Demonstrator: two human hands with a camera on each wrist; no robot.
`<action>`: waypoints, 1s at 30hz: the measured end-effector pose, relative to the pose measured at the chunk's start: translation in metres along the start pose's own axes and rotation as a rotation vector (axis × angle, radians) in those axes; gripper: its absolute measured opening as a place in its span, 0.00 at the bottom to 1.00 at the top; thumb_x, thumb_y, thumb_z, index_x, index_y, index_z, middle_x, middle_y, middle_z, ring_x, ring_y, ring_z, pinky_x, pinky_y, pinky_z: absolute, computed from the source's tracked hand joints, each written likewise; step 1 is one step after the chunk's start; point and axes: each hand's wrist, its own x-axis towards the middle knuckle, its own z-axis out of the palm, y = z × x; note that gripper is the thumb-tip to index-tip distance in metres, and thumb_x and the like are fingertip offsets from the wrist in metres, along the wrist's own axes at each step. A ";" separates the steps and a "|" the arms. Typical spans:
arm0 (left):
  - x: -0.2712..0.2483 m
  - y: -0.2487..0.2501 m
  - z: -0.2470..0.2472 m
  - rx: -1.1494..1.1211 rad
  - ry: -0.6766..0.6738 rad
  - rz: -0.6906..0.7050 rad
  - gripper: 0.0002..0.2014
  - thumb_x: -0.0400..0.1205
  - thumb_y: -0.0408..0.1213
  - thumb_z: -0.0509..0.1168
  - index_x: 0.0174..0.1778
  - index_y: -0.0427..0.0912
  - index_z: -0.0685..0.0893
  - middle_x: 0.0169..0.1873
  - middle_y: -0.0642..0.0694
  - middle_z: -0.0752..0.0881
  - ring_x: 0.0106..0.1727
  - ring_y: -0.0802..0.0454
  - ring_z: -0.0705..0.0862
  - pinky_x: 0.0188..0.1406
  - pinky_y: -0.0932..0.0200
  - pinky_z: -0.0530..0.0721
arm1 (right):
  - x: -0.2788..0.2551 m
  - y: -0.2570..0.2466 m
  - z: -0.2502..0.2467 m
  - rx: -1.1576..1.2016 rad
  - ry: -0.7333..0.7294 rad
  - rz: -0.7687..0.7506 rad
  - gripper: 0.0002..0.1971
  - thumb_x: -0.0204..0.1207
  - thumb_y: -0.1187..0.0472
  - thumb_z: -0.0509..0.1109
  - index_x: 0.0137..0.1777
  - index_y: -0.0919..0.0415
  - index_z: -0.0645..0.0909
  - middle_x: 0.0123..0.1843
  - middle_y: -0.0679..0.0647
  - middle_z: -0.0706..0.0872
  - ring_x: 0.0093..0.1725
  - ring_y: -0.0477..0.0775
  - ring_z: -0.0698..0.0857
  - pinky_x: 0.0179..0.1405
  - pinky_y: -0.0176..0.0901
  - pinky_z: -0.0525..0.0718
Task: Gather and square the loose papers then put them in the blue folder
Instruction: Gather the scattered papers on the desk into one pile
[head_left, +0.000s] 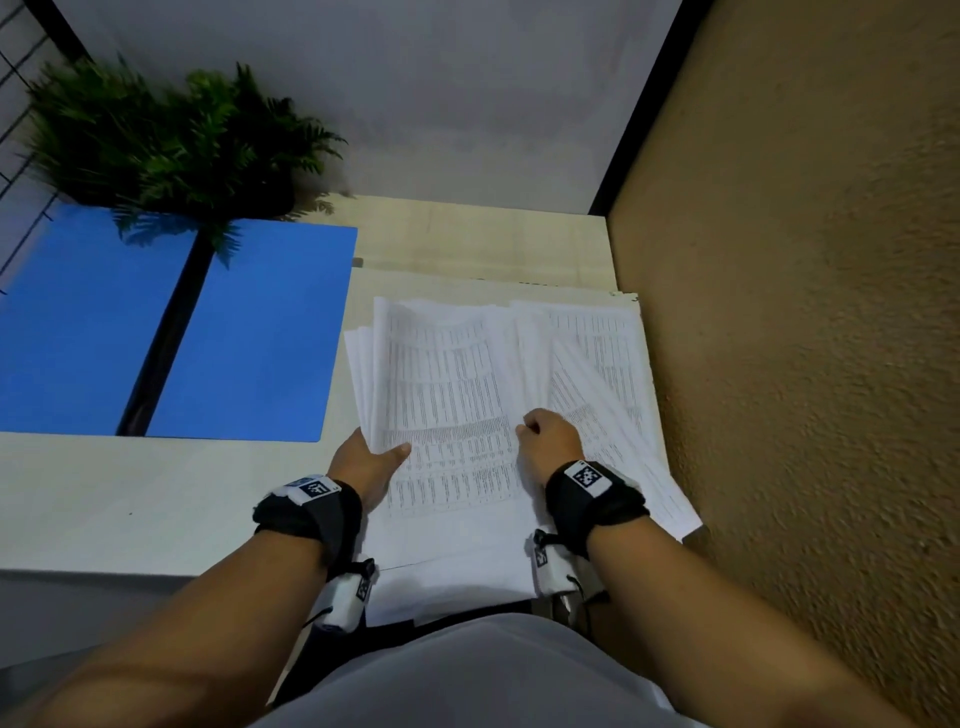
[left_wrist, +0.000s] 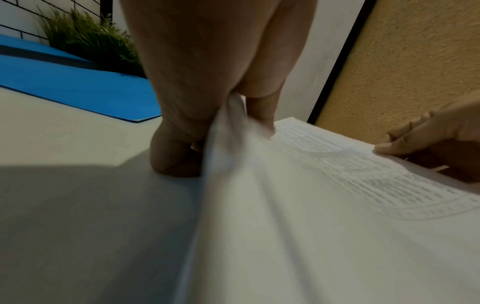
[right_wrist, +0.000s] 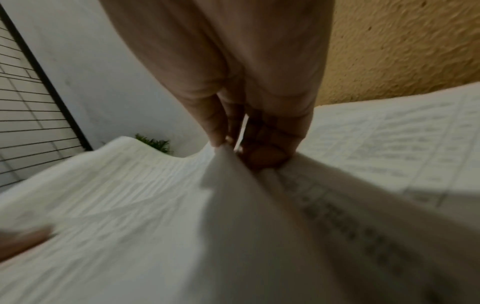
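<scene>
Printed white papers (head_left: 457, 395) lie fanned in a loose pile on the right half of the pale table (head_left: 156, 499), by the wall. My left hand (head_left: 371, 457) grips the pile's left edge, thumb on top and fingers beneath, as the left wrist view shows with the papers (left_wrist: 298, 195) lifted off the table. My right hand (head_left: 548, 434) pinches the top sheets (right_wrist: 155, 205) near their right edge, fingers curled. More sheets (head_left: 618, 384) spread out to the right under it. The blue folder (head_left: 171, 332) lies open and flat at the left, apart from both hands.
A green potted fern (head_left: 171, 140) stands behind the folder and overhangs its top edge. A rough tan wall (head_left: 805, 312) runs close along the papers' right side. A white panel (head_left: 441, 93) closes the back. The table's near edge is at my body.
</scene>
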 end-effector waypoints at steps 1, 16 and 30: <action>0.001 -0.001 0.000 -0.028 -0.006 -0.003 0.28 0.77 0.45 0.73 0.73 0.43 0.78 0.65 0.43 0.86 0.66 0.39 0.84 0.68 0.42 0.81 | 0.004 0.001 -0.007 0.028 0.077 0.024 0.09 0.83 0.64 0.63 0.57 0.67 0.81 0.58 0.61 0.82 0.57 0.62 0.82 0.52 0.43 0.77; 0.005 -0.002 -0.001 -0.190 0.033 -0.047 0.21 0.82 0.28 0.69 0.72 0.39 0.77 0.59 0.37 0.87 0.61 0.36 0.85 0.64 0.42 0.82 | 0.045 0.070 -0.064 0.115 0.300 0.339 0.28 0.77 0.57 0.75 0.73 0.69 0.76 0.74 0.66 0.75 0.74 0.68 0.74 0.73 0.58 0.76; 0.004 0.001 0.002 -0.174 0.014 -0.089 0.27 0.75 0.20 0.72 0.71 0.37 0.79 0.62 0.37 0.87 0.64 0.36 0.84 0.67 0.42 0.80 | 0.026 0.083 -0.059 -0.219 0.270 0.291 0.26 0.78 0.55 0.72 0.75 0.60 0.75 0.73 0.69 0.70 0.70 0.71 0.70 0.61 0.58 0.78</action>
